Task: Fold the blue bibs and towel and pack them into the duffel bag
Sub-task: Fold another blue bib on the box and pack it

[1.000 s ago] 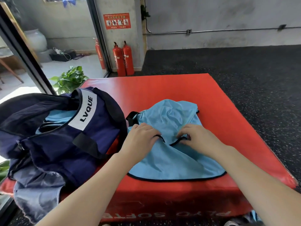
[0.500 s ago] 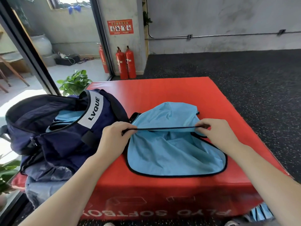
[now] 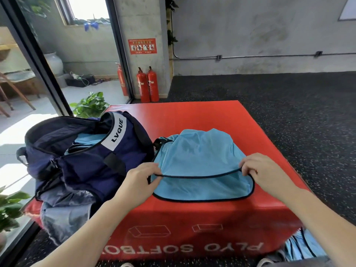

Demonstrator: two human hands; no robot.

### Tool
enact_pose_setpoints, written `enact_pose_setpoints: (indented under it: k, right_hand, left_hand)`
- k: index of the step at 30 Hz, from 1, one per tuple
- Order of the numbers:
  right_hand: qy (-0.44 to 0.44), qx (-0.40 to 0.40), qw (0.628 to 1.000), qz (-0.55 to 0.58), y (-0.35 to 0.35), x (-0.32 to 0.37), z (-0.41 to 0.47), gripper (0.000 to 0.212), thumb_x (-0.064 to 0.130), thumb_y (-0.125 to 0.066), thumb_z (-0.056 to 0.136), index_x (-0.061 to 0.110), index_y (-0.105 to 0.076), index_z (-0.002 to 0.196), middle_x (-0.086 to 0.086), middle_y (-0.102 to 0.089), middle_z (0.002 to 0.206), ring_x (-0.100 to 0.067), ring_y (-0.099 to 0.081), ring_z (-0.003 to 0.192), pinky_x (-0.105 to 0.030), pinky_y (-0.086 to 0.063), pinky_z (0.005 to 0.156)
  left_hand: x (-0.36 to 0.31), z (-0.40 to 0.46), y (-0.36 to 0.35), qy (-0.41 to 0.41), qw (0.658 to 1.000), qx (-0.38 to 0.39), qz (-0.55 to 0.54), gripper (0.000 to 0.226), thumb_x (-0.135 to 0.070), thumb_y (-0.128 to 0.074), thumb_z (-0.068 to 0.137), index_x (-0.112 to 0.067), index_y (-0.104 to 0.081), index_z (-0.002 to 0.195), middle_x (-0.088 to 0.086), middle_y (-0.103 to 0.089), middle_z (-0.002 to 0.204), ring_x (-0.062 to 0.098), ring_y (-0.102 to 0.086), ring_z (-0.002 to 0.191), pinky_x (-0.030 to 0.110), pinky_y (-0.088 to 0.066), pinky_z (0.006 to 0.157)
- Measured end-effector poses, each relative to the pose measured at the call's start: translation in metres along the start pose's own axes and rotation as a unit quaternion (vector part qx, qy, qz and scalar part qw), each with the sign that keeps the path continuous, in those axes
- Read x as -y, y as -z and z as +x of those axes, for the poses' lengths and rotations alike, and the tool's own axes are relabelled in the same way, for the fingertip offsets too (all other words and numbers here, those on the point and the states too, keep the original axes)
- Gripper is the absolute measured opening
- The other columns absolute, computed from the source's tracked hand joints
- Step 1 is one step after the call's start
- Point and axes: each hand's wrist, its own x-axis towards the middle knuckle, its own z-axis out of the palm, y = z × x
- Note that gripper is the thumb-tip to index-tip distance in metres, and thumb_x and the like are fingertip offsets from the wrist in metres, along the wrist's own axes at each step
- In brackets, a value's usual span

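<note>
A light blue bib with black trim lies on the red soft box. My left hand pinches the bib's black-trimmed edge at its left end. My right hand pinches the same edge at its right end, so the trim runs stretched between both hands above the lower layer. The navy duffel bag marked LVQUE stands open at the left of the box, with light blue fabric showing inside. More blue bib cloth hangs at the bottom right, below the box.
Two red fire extinguishers stand by the concrete wall behind the box, a third by the glass door. Potted plants sit left of the box. Dark speckled rubber floor surrounds the box on the right.
My hands went from close together at the bib's middle to wide apart, pulling its trimmed edge taut and drawing it toward me over the lower layer. The view tilted up.
</note>
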Motion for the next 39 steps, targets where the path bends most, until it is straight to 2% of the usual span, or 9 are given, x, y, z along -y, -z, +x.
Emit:
enact_pose_setpoints:
  k: [4, 10, 12, 15, 19, 23, 29, 33, 39]
  right_hand:
    - [0.046, 0.058, 0.994, -0.078, -0.015, -0.01, -0.017, 0.048, -0.015, -0.073, 0.061, 0.03, -0.07, 0.075, 0.021, -0.066, 0.095, -0.004, -0.052, 0.094, -0.031, -0.045, 0.076]
    - [0.081, 0.107, 0.986, -0.1, -0.027, -0.005, -0.036, 0.03, 0.005, -0.058, 0.067, 0.031, -0.072, 0.077, 0.016, -0.065, 0.093, -0.014, -0.063, 0.087, -0.031, -0.052, 0.069]
    - [0.064, 0.125, 0.986, -0.088, -0.028, -0.003, -0.037, 0.033, -0.001, -0.065, 0.073, 0.028, -0.075, 0.085, 0.015, -0.067, 0.097, -0.014, -0.064, 0.09, -0.032, -0.053, 0.075]
    - [0.041, 0.142, 0.987, -0.061, -0.02, 0.002, -0.041, 0.024, 0.019, -0.061, 0.085, 0.025, -0.077, 0.101, 0.015, -0.067, 0.109, -0.009, -0.062, 0.101, -0.027, -0.048, 0.092]
    - [0.041, 0.183, 0.981, -0.053, -0.016, 0.002, -0.044, 0.041, 0.032, -0.054, 0.084, 0.03, -0.071, 0.122, 0.017, -0.061, 0.122, -0.004, -0.056, 0.113, -0.016, -0.037, 0.101]
    - [0.085, 0.155, 0.98, -0.09, -0.02, -0.001, -0.042, 0.033, 0.017, -0.074, 0.079, 0.03, -0.075, 0.11, 0.014, -0.067, 0.108, -0.011, -0.064, 0.097, -0.025, -0.052, 0.083]
    - [0.112, 0.104, 0.983, -0.105, -0.027, -0.003, -0.042, 0.025, 0.016, -0.081, 0.079, 0.026, -0.075, 0.101, 0.011, -0.066, 0.101, -0.013, -0.063, 0.093, -0.03, -0.053, 0.077]
    - [-0.007, 0.107, 0.994, 0.03, -0.036, -0.006, -0.045, 0.029, 0.0, -0.067, 0.089, 0.02, -0.074, 0.11, 0.011, -0.059, 0.105, 0.0, -0.057, 0.099, -0.015, -0.041, 0.091]
    - [-0.067, 0.146, 0.986, 0.049, -0.026, 0.001, -0.04, 0.03, 0.005, -0.062, 0.092, 0.026, -0.075, 0.109, 0.019, -0.056, 0.102, 0.002, -0.055, 0.093, -0.007, -0.037, 0.08]
  left_hand:
    - [0.013, -0.012, -0.007, -0.004, 0.996, 0.08, 0.038, 0.015, -0.008, -0.079, 0.081, -0.019, -0.074, 0.089, -0.015, -0.068, 0.1, 0.002, -0.063, 0.106, 0.017, -0.047, 0.095]
    - [0.028, -0.016, -0.01, 0.001, 0.983, 0.163, 0.087, 0.002, -0.015, -0.07, 0.091, -0.015, -0.071, 0.092, -0.006, -0.068, 0.094, 0.011, -0.061, 0.096, 0.034, -0.052, 0.088]
    - [0.03, -0.017, -0.011, 0.0, 0.98, 0.173, 0.094, 0.005, -0.017, -0.068, 0.093, -0.016, -0.072, 0.097, -0.005, -0.069, 0.097, 0.012, -0.061, 0.099, 0.033, -0.051, 0.09]
    - [0.03, -0.019, -0.014, -0.011, 0.974, 0.198, 0.113, 0.014, -0.015, -0.06, 0.096, -0.022, -0.07, 0.105, -0.007, -0.069, 0.1, 0.013, -0.061, 0.098, 0.033, -0.049, 0.09]
    - [0.029, -0.018, -0.012, 0.019, 0.979, 0.18, 0.096, 0.027, -0.005, -0.052, 0.09, -0.032, -0.047, 0.091, -0.01, -0.058, 0.085, 0.015, -0.056, 0.078, 0.039, -0.049, 0.072]
    - [0.032, -0.019, -0.014, -0.027, 0.974, 0.198, 0.103, 0.036, 0.003, -0.046, 0.078, -0.028, -0.063, 0.084, -0.016, -0.061, 0.086, 0.012, -0.056, 0.081, 0.038, -0.053, 0.075]
    - [0.02, -0.019, -0.014, -0.03, 0.973, 0.205, 0.102, 0.023, -0.037, -0.058, 0.093, -0.031, -0.077, 0.103, -0.018, -0.068, 0.103, 0.005, -0.061, 0.096, 0.029, -0.052, 0.088]
    - [0.013, -0.018, -0.015, -0.017, 0.969, 0.202, 0.144, 0.054, -0.077, -0.05, 0.086, -0.033, -0.075, 0.107, -0.019, -0.068, 0.101, 0.001, -0.06, 0.096, 0.026, -0.052, 0.082]
    - [0.017, -0.016, -0.024, -0.009, 0.968, 0.181, 0.176, 0.048, -0.068, -0.043, 0.091, -0.033, -0.074, 0.103, -0.015, -0.068, 0.095, 0.009, -0.063, 0.093, 0.028, -0.052, 0.078]
